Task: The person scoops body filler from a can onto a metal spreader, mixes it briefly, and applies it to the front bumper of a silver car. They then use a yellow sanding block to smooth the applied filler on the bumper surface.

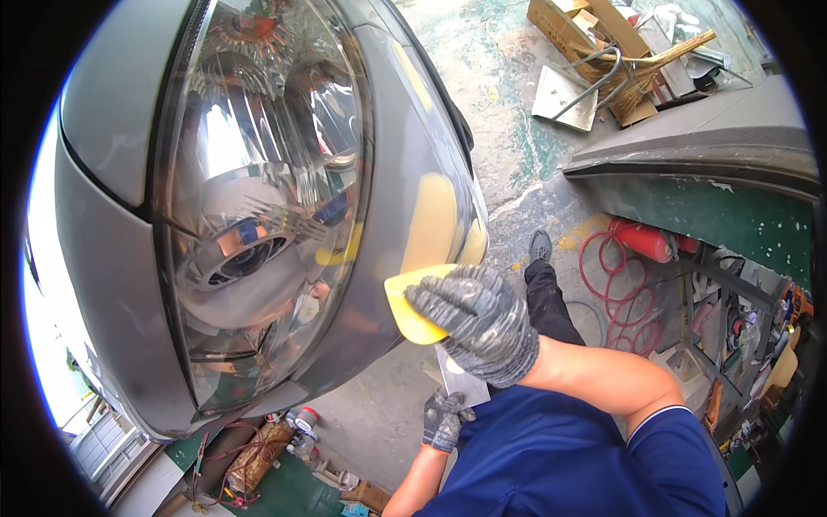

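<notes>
My right hand (482,323), in a dark grey knit glove, is closed around a yellow plastic putty spreader (413,314). The spreader is in front of the grey car fender (392,185), just below a cream-coloured patch of filler (433,215); whether its edge touches the panel I cannot tell. Lower down, my gloved left hand (444,420) grips a thin pale plate (465,383), whose upper part passes behind my right hand. A large clear headlight (258,207) fills the car's corner left of the filler. Another narrow filler strip (413,77) lies higher on the fender.
A red cylinder (642,239) and a coiled red hose (616,297) lie on the floor at right. A cardboard box (594,39), a straw broom (663,60) and a metal dustpan (564,96) are at upper right. A cluttered rack (732,319) stands right; bottles (306,420) sit lower left.
</notes>
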